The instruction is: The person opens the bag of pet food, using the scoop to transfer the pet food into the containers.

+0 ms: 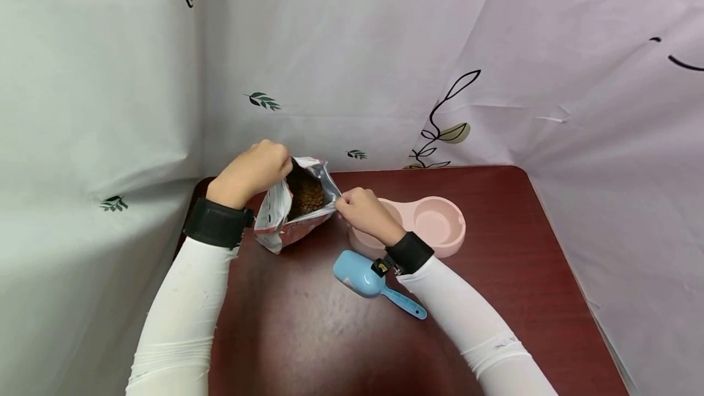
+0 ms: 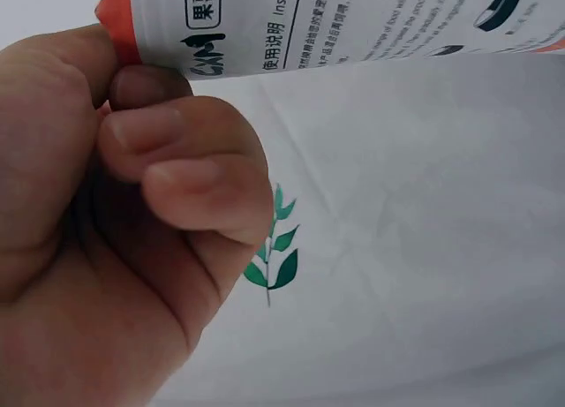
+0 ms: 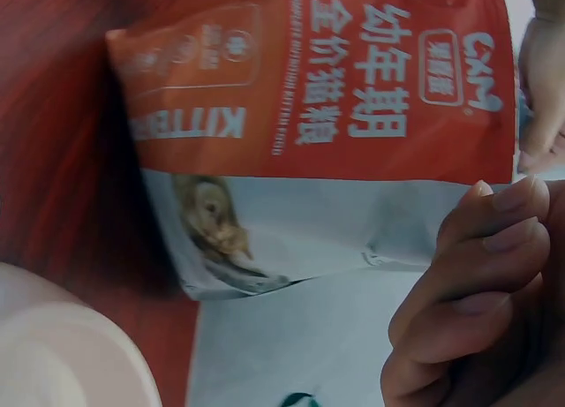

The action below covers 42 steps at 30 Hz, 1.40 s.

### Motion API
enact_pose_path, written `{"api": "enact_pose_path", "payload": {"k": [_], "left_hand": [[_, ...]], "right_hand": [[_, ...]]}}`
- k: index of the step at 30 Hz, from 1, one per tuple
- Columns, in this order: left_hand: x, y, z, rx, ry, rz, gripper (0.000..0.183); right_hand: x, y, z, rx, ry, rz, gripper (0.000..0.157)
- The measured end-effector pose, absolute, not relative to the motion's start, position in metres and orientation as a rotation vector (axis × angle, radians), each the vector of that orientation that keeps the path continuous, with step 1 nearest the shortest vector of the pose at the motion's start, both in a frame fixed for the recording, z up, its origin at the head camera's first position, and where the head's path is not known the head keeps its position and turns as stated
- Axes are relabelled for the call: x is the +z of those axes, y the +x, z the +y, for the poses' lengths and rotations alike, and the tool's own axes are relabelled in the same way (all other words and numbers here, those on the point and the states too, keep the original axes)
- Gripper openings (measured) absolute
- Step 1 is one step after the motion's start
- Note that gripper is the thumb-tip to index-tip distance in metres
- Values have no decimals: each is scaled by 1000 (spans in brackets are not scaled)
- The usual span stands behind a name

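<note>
A bag of kitten food [image 1: 269, 225] stands with its mouth spread, brown kibble [image 1: 310, 199] showing inside. At the bag's far left rim, my left hand [image 1: 255, 170] pinches the edge; the left wrist view shows its fingers [image 2: 190, 160] curled at a printed corner. My right hand [image 1: 363, 209] grips the opposite corner of the rim. In the right wrist view the red and white front of the bag [image 3: 335, 98] faces the camera, with curled fingers [image 3: 477, 310] at its top edge. Below my right hand lies a light-blue scoop [image 1: 360, 275], touched by neither hand.
A pink double bowl [image 1: 440, 225] sits right of the bag, partly behind my right hand. Everything stands on a dark red wooden table [image 1: 495, 298]. White patterned cloth [image 1: 352, 66] hangs behind and along the sides.
</note>
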State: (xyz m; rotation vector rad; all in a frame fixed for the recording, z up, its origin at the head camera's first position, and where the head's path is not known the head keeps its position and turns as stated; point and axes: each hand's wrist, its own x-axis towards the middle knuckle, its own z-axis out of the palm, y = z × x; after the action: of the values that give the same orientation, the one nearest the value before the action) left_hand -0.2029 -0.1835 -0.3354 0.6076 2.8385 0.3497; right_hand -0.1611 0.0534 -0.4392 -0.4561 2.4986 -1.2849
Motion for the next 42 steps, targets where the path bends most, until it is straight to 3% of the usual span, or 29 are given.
{"api": "enact_pose_path", "payload": {"k": [22, 28, 36, 42], "left_hand": [[-350, -210, -185, 250, 710, 2963, 29], [-364, -192, -167, 233, 785, 3088, 25], [-384, -165, -149, 223, 627, 3143, 31], [-394, -156, -143, 139, 861, 3133, 30]], "right_hand": [[-490, -149, 7, -1190, -555, 2564, 37], [-498, -146, 18, -1224, -401, 2569, 39], [-495, -136, 37, -1143, -334, 2578, 36], [-493, -127, 49, -1125, -326, 2544, 37]]}}
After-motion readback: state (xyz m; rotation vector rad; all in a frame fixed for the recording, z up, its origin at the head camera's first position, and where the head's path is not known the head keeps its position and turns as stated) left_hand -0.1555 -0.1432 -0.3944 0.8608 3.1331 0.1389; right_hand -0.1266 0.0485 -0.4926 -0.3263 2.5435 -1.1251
